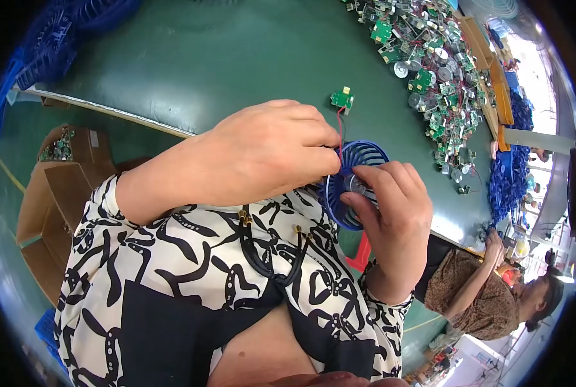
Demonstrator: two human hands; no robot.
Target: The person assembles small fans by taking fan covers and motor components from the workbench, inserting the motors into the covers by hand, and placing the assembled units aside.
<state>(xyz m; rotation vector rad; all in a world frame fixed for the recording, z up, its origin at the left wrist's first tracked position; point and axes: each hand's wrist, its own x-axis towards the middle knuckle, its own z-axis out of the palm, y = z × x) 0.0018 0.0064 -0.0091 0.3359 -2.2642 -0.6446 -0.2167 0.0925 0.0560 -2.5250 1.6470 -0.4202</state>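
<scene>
Two hands (278, 145) (399, 213) at one blue cage (369, 153)

What a print that was: a cream blouse (194, 258) alive with black, curling, branching squiggles, some dotted with pale spots! Its sleeves (104, 195) ended on the forearms, patterned right to the edge. Solid black trim (239, 316) bordered the open neckline, broad black panels (162, 335) flanked it, and black cords (254, 258) met there, gold-coloured tips (243, 217) gleaming!
</scene>
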